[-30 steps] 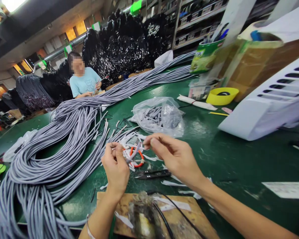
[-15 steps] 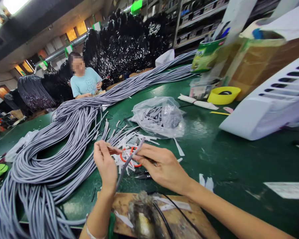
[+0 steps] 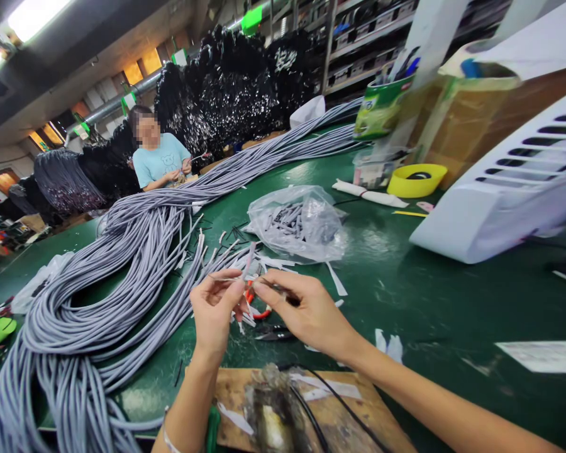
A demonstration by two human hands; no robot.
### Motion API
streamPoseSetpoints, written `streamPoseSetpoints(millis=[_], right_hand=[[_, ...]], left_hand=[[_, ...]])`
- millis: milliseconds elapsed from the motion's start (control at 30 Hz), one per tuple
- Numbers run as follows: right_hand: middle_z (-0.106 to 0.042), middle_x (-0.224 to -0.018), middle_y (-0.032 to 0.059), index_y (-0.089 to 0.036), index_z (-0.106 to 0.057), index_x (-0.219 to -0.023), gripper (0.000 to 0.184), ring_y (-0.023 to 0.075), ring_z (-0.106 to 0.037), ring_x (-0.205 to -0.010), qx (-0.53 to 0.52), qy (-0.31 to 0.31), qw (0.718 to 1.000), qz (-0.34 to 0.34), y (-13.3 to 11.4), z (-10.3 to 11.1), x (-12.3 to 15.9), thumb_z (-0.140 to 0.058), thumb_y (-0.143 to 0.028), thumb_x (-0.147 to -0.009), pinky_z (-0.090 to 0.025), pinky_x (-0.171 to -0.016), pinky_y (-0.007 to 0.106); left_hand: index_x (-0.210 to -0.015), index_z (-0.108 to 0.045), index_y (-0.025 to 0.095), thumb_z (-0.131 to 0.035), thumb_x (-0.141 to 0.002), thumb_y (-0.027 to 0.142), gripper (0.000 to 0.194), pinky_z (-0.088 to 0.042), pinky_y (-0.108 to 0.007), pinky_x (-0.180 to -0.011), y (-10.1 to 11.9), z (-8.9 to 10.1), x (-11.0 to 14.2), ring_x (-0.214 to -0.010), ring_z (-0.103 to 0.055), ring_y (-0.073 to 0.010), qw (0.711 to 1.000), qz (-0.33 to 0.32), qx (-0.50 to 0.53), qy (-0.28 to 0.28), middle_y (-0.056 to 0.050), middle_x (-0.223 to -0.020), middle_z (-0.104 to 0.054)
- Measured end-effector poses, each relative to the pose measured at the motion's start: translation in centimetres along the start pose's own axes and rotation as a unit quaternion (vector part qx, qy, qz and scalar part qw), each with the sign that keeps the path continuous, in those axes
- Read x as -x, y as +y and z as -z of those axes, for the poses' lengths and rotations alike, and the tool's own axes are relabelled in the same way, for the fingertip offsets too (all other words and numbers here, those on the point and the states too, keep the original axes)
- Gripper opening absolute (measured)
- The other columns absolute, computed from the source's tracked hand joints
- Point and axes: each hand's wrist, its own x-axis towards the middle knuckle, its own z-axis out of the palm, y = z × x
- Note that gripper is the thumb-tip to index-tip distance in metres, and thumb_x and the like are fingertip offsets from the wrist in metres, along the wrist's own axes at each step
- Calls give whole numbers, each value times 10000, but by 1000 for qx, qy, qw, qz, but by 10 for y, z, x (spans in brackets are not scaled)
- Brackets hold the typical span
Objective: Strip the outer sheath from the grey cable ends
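My left hand (image 3: 217, 308) is closed around a grey cable, pinched between thumb and fingers. The pale cable end (image 3: 249, 259) sticks up above the fingertips; the rest is hidden by the hand. Close beside it, my right hand (image 3: 304, 308) is closed in a pinch, its fingertips nearly meeting the left ones. What lies in that pinch is too small to make out. Below and between the hands lie snips with orange handles (image 3: 263, 313) and dark blades (image 3: 274, 333). White paper strips (image 3: 278, 263) are scattered behind the fingers.
A large bundle of grey cables (image 3: 89, 264) covers the left of the green table (image 3: 453, 302). Beyond my hands sits a clear bag (image 3: 297, 223) of short grey pieces. A wooden board (image 3: 363, 409) carries a taped device. Across the table sits a person (image 3: 160, 157).
My left hand has moved right and turned, and its fingers now close on the cable. The cable end stands more upright. My right hand has shifted slightly, its fingertips pinched lower beside the cable.
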Motion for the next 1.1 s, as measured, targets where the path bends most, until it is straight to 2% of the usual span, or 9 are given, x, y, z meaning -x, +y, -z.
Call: streamPoseSetpoints(millis=[100, 300, 367, 500, 667, 767, 900, 1000, 1100], right_hand=[[-583, -684, 15, -172, -588, -767, 116, 106, -485, -555, 10, 59, 998, 9, 0, 3, -1, -515, -258, -794, -369, -479, 216], [-540, -662, 13, -178, -541, -665, 156, 86, -431, -494, -11, 110, 994, -19, 0, 8, -4, -518, -274, -786, -353, -429, 205], [-552, -663, 24, -175, -562, -674, 207, 105, -485, -541, -61, 71, 995, -39, 1, 10, -6, -521, -345, -785, -386, -451, 207], [-587, -627, 24, -162, -621, -658, 351, 124, -542, -580, -154, -71, 983, -66, 3, 17, -12, -556, -498, -735, -439, -520, 227], [-566, -566, 10, -146, -632, -641, 293, 99, -491, -508, -126, -104, 985, -53, 1, 25, -14, -577, -417, -739, -393, -469, 217], [-555, -584, 10, -150, -597, -642, 201, 95, -476, -512, -59, -64, 996, 11, -1, 25, -11, -530, -288, -772, -364, -458, 214], [-528, -598, 0, -175, -536, -656, 142, 94, -465, -513, 38, 47, 996, 71, 1, 20, -8, -482, -196, -785, -366, -466, 216], [-543, -644, 11, -188, -536, -691, 101, 100, -476, -520, 105, 143, 982, 58, 3, 17, -7, -501, -192, -786, -368, -463, 222], [-533, -646, 7, -200, -531, -706, 116, 82, -422, -435, 94, 246, 965, 4, 1, 16, -4, -495, -229, -812, -319, -390, 226]], left_hand=[[-708, -651, 106, -714, -607, 308, 235, -330, -152, -342, 0, 1, 0, -374, -471, -57, 999, 27, -3, -21, 10, -488, -576], [-714, -614, 109, -733, -590, 293, 251, -309, -142, -348, 1, -2, 1, -360, -456, -46, 997, 66, -16, -46, 32, -450, -548], [-717, -571, 124, -753, -561, 313, 305, -284, -139, -330, 1, -2, 1, -334, -437, -44, 995, 84, -4, -58, 46, -429, -538], [-711, -517, 136, -781, -504, 377, 413, -231, -136, -303, 5, -4, 2, -290, -374, -19, 983, 143, 25, -112, 16, -486, -599], [-658, -561, 115, -796, -454, 399, 421, -221, -140, -310, 11, -6, 4, -343, -426, -43, 973, 187, 16, -133, -17, -482, -595], [-636, -585, 108, -786, -473, 371, 369, -198, -143, -311, 12, -6, 4, -323, -378, -24, 972, 188, 10, -140, -11, -470, -584], [-581, -601, 105, -760, -504, 327, 283, -163, -147, -314, 10, -4, 4, -298, -277, 7, 974, 177, 17, -141, 10, -434, -549], [-580, -608, 112, -742, -510, 325, 261, -146, -141, -305, 8, -5, 5, -305, -285, 0, 979, 162, 32, -122, 15, -437, -536], [-573, -582, 120, -725, -524, 337, 264, -128, -132, -290, 7, -6, 5, -301, -287, 1, 987, 133, 43, -85, 28, -446, -513]])
